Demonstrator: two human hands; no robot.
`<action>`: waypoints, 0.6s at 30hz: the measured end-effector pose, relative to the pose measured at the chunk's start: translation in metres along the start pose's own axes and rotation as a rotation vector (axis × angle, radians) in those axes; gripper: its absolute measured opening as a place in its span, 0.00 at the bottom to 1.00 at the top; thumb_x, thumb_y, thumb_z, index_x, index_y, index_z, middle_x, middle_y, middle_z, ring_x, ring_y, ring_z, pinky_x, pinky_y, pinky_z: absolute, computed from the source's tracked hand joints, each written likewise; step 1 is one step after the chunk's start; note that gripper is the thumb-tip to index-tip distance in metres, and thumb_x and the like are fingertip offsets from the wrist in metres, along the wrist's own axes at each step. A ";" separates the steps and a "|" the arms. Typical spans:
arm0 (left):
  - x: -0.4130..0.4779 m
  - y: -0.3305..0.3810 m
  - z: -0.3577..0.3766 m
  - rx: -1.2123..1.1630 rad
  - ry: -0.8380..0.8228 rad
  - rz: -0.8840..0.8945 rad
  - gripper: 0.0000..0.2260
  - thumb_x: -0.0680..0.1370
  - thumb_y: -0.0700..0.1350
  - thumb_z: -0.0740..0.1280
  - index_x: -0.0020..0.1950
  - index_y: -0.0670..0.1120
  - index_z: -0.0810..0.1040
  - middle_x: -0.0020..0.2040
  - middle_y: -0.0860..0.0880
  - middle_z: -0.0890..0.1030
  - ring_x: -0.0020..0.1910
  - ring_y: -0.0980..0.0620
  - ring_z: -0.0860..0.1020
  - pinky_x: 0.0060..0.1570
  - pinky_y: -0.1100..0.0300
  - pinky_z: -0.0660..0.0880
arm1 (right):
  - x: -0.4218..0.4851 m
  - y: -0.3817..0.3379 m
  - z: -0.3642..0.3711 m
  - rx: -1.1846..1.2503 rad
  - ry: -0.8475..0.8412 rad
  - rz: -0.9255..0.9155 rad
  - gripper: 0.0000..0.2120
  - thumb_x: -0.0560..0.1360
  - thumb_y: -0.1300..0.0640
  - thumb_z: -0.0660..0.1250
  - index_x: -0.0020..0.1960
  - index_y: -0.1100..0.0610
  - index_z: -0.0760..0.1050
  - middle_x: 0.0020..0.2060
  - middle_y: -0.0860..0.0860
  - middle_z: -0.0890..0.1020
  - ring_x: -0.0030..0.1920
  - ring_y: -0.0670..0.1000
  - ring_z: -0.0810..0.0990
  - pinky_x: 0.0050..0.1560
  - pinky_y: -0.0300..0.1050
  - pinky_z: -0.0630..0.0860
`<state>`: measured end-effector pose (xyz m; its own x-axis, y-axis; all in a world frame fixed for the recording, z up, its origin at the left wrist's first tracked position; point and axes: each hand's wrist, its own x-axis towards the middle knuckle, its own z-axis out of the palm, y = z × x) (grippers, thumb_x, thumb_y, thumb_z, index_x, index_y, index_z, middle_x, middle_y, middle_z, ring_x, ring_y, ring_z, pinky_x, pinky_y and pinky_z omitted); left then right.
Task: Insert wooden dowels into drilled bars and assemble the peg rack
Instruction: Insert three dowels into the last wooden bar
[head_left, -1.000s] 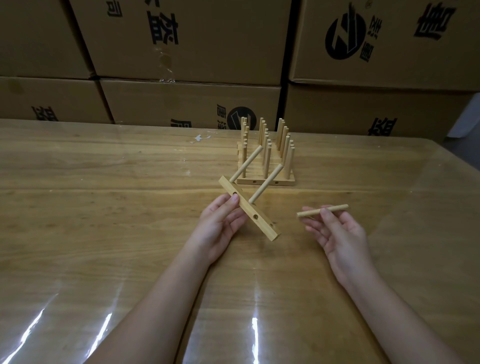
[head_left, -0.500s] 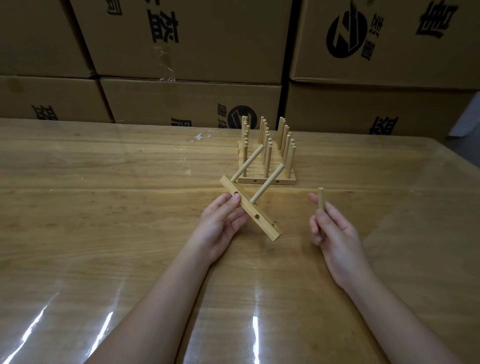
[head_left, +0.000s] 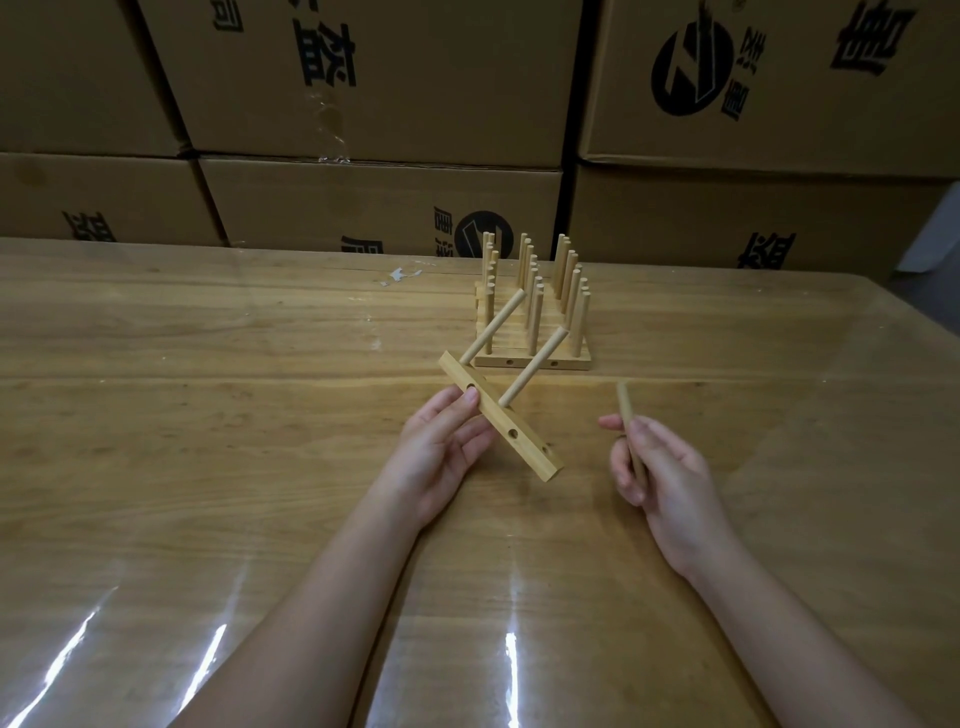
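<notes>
My left hand (head_left: 441, 457) holds a drilled wooden bar (head_left: 498, 421) tilted above the table, thumb on its near face. Two dowels (head_left: 532, 371) stand in the bar and point up and away to the right. An empty hole (head_left: 512, 433) shows near the bar's lower end. My right hand (head_left: 657, 467) grips a loose dowel (head_left: 625, 408) to the right of the bar, its free end pointing up and away. Hand and bar are apart.
An assembled peg rack (head_left: 535, 322) with several upright dowels stands on the wooden table (head_left: 208, 415) just behind the bar. Stacked cardboard boxes (head_left: 363, 104) wall off the table's far edge. A scrap of white tape (head_left: 400, 274) lies at the back.
My right hand has turned the loose dowel from lying sideways to pointing up and away, and has shifted it slightly toward me. The left hand and bar have hardly moved.
</notes>
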<state>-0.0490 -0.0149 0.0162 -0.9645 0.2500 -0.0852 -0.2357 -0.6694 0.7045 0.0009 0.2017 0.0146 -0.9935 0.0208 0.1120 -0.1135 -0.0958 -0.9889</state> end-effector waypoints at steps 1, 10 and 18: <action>0.000 0.000 0.000 -0.001 0.002 0.000 0.15 0.71 0.40 0.69 0.56 0.41 0.75 0.45 0.43 0.85 0.46 0.48 0.84 0.39 0.60 0.80 | 0.000 0.000 0.000 -0.004 0.001 0.001 0.14 0.73 0.46 0.59 0.49 0.52 0.79 0.26 0.49 0.72 0.26 0.46 0.67 0.27 0.36 0.66; -0.001 -0.001 0.000 -0.004 0.008 -0.003 0.22 0.70 0.40 0.69 0.63 0.39 0.71 0.47 0.42 0.84 0.47 0.47 0.84 0.42 0.59 0.80 | 0.000 -0.001 0.000 0.104 0.086 0.061 0.10 0.67 0.46 0.67 0.44 0.48 0.83 0.35 0.42 0.81 0.41 0.42 0.75 0.45 0.40 0.72; -0.002 -0.001 0.001 0.069 -0.056 0.012 0.11 0.71 0.39 0.67 0.53 0.40 0.76 0.48 0.41 0.83 0.48 0.46 0.83 0.50 0.55 0.81 | 0.002 0.000 0.001 0.217 0.030 0.019 0.13 0.71 0.52 0.64 0.47 0.61 0.79 0.39 0.57 0.84 0.41 0.52 0.82 0.41 0.40 0.79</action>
<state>-0.0470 -0.0144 0.0161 -0.9585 0.2827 -0.0384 -0.2140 -0.6233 0.7521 -0.0010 0.2003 0.0150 -0.9951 0.0460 0.0879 -0.0978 -0.3087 -0.9461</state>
